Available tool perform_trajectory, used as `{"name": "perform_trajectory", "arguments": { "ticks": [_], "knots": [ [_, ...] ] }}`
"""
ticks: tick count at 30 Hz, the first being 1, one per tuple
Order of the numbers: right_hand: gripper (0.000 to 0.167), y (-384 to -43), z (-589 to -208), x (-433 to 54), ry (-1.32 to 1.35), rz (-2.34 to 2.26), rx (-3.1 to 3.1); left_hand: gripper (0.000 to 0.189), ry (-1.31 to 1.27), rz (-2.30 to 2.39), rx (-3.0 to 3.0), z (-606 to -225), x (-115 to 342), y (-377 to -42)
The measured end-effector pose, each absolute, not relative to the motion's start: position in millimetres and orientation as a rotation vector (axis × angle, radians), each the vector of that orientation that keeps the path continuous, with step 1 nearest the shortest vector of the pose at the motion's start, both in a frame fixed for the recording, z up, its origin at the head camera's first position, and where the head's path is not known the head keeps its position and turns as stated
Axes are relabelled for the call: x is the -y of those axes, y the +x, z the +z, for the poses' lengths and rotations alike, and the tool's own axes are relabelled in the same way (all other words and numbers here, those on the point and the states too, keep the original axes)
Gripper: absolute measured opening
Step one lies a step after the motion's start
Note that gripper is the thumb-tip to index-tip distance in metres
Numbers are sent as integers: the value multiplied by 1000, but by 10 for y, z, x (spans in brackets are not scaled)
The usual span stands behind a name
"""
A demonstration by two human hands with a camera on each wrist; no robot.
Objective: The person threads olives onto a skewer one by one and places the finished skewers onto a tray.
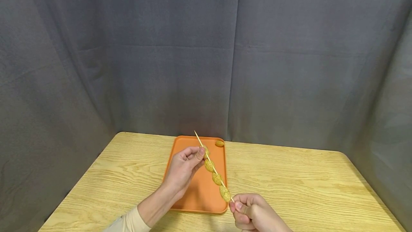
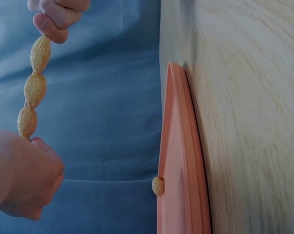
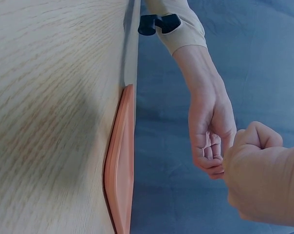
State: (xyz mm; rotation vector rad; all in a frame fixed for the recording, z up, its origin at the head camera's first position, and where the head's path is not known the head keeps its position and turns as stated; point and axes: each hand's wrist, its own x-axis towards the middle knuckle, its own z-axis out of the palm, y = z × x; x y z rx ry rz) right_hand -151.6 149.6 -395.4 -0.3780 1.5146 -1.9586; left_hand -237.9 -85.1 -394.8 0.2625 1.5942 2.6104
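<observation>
A thin pale wooden skewer (image 1: 199,140) runs slantwise over the tray, with several wrinkled yellow-brown oval pieces (image 1: 217,178) threaded along it. My left hand (image 1: 182,169) pinches the uppermost piece at the skewer between thumb and fingers, partly covering it. The bare pointed tip sticks out beyond that hand. At the lower end, my right hand (image 1: 254,213) grips the skewer just below the lowest piece (image 1: 225,193). In the left wrist view, three pieces (image 2: 35,90) show in a row between the two hands. The right wrist view hides the skewer behind the right hand (image 3: 256,178).
An orange rectangular tray (image 1: 197,196) lies on the wood-grain table (image 1: 305,182) beneath the hands. One loose oval piece (image 1: 220,143) rests at the tray's far right corner. Grey curtains (image 1: 173,63) enclose the table at the back and both sides.
</observation>
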Motion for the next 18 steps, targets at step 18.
{"name": "perform_trajectory", "arguments": {
  "ticks": [18],
  "knots": [
    [20,-1513,-3936,-1446,-252,-2014,-1561,27,168,2567,-1648,-4053,832,-2434]
  ]
}}
